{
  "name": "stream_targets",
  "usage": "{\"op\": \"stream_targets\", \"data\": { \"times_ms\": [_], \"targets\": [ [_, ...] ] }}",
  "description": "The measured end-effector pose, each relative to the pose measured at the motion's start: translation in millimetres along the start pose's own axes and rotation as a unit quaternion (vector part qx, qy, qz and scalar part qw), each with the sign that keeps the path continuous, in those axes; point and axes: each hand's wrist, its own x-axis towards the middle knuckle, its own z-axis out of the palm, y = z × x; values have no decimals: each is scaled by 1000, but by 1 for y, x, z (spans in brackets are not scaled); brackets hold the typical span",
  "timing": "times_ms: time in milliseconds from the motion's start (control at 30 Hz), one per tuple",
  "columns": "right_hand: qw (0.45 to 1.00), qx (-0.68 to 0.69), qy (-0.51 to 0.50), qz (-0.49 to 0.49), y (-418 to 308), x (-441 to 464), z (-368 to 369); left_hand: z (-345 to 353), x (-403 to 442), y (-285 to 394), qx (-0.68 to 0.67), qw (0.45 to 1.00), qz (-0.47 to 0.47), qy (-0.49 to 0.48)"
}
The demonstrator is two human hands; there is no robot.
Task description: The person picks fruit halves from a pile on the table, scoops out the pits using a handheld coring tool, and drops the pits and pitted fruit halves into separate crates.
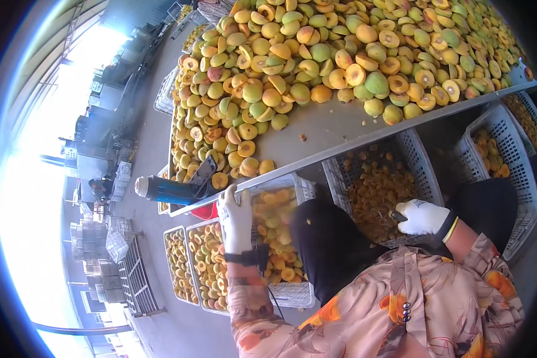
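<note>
My left hand (235, 219), in a white glove, is at the edge of the metal table, close to a phone (204, 171) and a blue bottle (164, 190). Its fingers point up and look apart, with nothing seen in them. Beside it, yellow fruit halves, peach-like and partly blurred, lie in a white crate (289, 293). My right hand (425, 217), also gloved, is closed above a crate (420, 156) of pits and scraps. A small dark object (398, 216) sticks out of that fist; its kind is unclear.
A large heap of cut peach-like fruit (316, 53) covers much of the table (334, 122). More filled crates (206, 262) stand on the floor at left, others (513, 161) at right. A person (100, 188) is far off near stacked crates and a metal rack (138, 277).
</note>
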Motion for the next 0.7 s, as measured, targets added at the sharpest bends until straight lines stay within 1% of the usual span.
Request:
{"op": "stream_targets", "data": {
  "times_ms": [67,133,167,267,300,333,367,400,433,467,500,533,600,633,700],
  "targets": [
    [1000,-6,-5,12,-12,4,-2,26,45,-9,80,997,11,-17],
    [997,-23,-40,63,-27,2,-9,45,76,-5,165,980,95,-53],
    [998,-19,-31,60,-25,1,-6,52,84,0,183,973,95,-105],
    [998,-10,-14,61,-22,2,-4,80,112,-18,111,980,28,-160],
    [998,-6,-11,64,-24,1,-5,81,112,-18,126,981,85,-117],
    [998,9,5,55,-25,0,-7,83,108,-18,26,993,51,-105],
    [999,24,20,45,-27,-1,-10,84,104,-19,-73,993,15,-93],
    [998,40,37,34,-30,-1,-13,81,100,-15,-171,982,-20,-80],
    [995,72,67,22,-35,-2,-15,63,87,13,-335,931,-95,-107],
    [988,127,83,8,-46,-3,-21,40,73,44,-397,904,-107,-114],
    [983,164,87,1,-62,-5,-29,33,56,59,-529,828,-112,-146],
    [975,201,92,-4,-77,-6,-35,29,38,74,-648,732,-117,-176],
    [958,229,149,-88,-97,-1,-35,20,1,111,-744,621,-98,-227],
    [954,223,166,-108,-109,-3,-36,22,-15,127,-773,583,-66,-243],
    [946,211,200,-146,-123,-7,-36,12,-46,162,-802,534,-68,-261]
  ]
}}
